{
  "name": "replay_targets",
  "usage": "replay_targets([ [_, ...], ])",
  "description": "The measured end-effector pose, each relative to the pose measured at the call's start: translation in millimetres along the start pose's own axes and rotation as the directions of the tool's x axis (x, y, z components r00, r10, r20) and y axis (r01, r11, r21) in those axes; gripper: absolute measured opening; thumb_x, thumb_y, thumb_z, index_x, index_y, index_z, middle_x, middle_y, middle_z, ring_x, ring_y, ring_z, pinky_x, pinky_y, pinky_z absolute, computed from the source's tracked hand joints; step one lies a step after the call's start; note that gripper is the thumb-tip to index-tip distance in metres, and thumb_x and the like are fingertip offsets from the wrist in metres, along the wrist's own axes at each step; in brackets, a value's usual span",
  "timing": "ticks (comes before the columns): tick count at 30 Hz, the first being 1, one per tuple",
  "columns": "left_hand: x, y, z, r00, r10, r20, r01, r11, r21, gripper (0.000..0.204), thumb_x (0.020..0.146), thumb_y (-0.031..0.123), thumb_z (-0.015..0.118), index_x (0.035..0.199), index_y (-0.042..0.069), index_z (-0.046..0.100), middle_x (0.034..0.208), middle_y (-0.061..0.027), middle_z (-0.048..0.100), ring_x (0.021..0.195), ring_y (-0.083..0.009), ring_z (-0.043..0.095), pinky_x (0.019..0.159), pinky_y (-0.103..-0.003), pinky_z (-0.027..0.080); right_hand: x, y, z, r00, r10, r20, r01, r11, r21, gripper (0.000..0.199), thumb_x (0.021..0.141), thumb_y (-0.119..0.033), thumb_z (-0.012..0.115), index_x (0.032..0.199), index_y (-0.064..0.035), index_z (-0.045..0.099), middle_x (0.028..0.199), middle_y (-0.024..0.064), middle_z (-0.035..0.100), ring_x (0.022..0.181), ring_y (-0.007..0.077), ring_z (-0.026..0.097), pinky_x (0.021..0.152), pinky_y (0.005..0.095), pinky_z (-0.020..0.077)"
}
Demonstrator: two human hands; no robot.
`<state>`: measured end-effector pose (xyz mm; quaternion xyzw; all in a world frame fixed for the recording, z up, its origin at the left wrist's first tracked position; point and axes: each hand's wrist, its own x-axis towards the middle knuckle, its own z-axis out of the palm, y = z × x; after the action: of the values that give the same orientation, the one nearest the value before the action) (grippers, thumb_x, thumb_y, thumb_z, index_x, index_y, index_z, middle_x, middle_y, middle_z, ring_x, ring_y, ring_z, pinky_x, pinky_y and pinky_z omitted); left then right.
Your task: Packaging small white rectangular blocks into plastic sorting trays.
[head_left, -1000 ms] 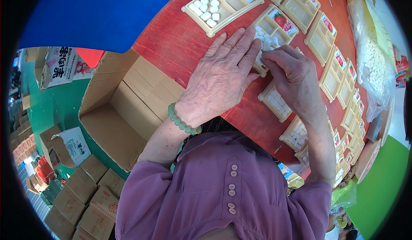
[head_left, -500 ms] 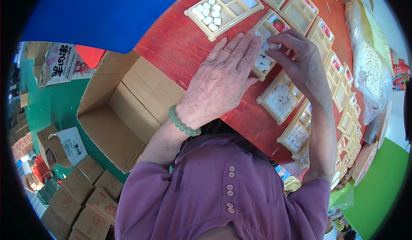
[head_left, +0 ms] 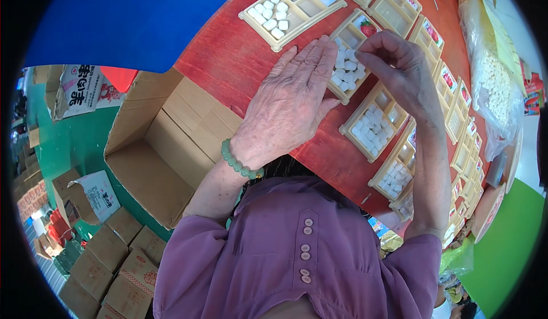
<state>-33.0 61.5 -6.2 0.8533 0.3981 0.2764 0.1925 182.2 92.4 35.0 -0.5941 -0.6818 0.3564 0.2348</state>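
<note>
My left hand point(head_left: 291, 99) lies flat, fingers stretched out, along the near-left side of a cream compartment tray point(head_left: 339, 93) with a strawberry label. White marshmallow-like pieces point(head_left: 346, 63) fill its large compartment. Above the tray's right edge, my right hand point(head_left: 399, 71) has thumb and index finger pinched together; whether a piece is between them is hidden. Farther left stands another tray point(head_left: 278, 47), its large compartment partly covered with loose white pieces. A filled tray point(head_left: 372, 130) sits just below my right hand, with another filled tray point(head_left: 394, 179) nearer my body.
More labelled trays point(head_left: 397, 11) line the red table point(head_left: 228, 51) at the back and right. A clear bag of white pieces point(head_left: 496, 85) rests at the right edge. An open cardboard box point(head_left: 148, 170) stands at the table's left, with several closed cartons point(head_left: 94, 267) below it.
The white piece seen at my right fingertips is no longer visible there. That hand has shifted slightly right, baring more of the tray's contents. My left hand stays nearly still.
</note>
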Motion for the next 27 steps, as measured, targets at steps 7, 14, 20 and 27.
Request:
replay_targets([
  [7, -0.4, 0.1, -0.1, 1.0, 0.002, 0.001, -0.002, 1.0, 0.019, 0.076, 0.085, 0.023, 0.071, 0.145, -0.003, 0.034, 0.147, -0.0211, 0.042, 0.135, -0.0335, 0.044, 0.114, -0.046, 0.033, -1.8, -11.8, 9.3, 0.992, -0.124, -0.036, 0.117, 0.98, -0.162, 0.007, 0.091, -0.008, 0.065, 0.093, -0.0016, 0.064, 0.083, 0.0029, 0.065, 0.075, 0.0092, 0.059, 0.069, 0.025, 0.0469],
  [14, -0.4, 0.4, -0.3, 1.0, 0.0, -0.008, 0.001, 1.0, 0.018, 0.075, 0.086, 0.024, 0.07, 0.145, -0.003, 0.034, 0.147, -0.0208, 0.042, 0.135, -0.0335, 0.044, 0.114, -0.046, 0.033, -4.0, -10.7, 8.4, 0.988, -0.148, -0.039, 0.144, 0.986, -0.084, 0.01, 0.091, -0.005, 0.064, 0.1, -0.0013, 0.066, 0.085, 0.0046, 0.063, 0.078, 0.0129, 0.061, 0.069, 0.0272, 0.0472],
  [20, -0.7, -0.5, 1.1, 1.0, 0.007, 0.011, -0.008, 0.999, 0.053, 0.072, 0.086, 0.026, 0.069, 0.144, -0.002, 0.036, 0.147, -0.02, 0.043, 0.134, -0.0325, 0.045, 0.114, -0.046, 0.033, -2.5, -7.1, 11.7, 0.961, -0.275, 0.024, 0.275, 0.943, -0.19, 0.008, 0.09, 0.001, 0.063, 0.098, 0.0013, 0.065, 0.086, 0.0063, 0.06, 0.08, 0.0157, 0.061, 0.071, 0.0294, 0.0477],
  [27, -0.7, -0.5, 1.5, 1.0, 0.011, 0.006, -0.012, 0.998, 0.064, 0.072, 0.086, 0.026, 0.069, 0.144, -0.002, 0.037, 0.146, -0.0192, 0.044, 0.133, -0.0312, 0.046, 0.114, -0.046, 0.034, 0.9, -10.2, 17.3, 0.984, -0.172, -0.033, 0.167, 0.977, -0.136, 0.005, 0.086, 0.0, 0.066, 0.09, 0.0029, 0.064, 0.082, 0.0064, 0.059, 0.074, 0.0162, 0.059, 0.067, 0.0296, 0.0462],
])
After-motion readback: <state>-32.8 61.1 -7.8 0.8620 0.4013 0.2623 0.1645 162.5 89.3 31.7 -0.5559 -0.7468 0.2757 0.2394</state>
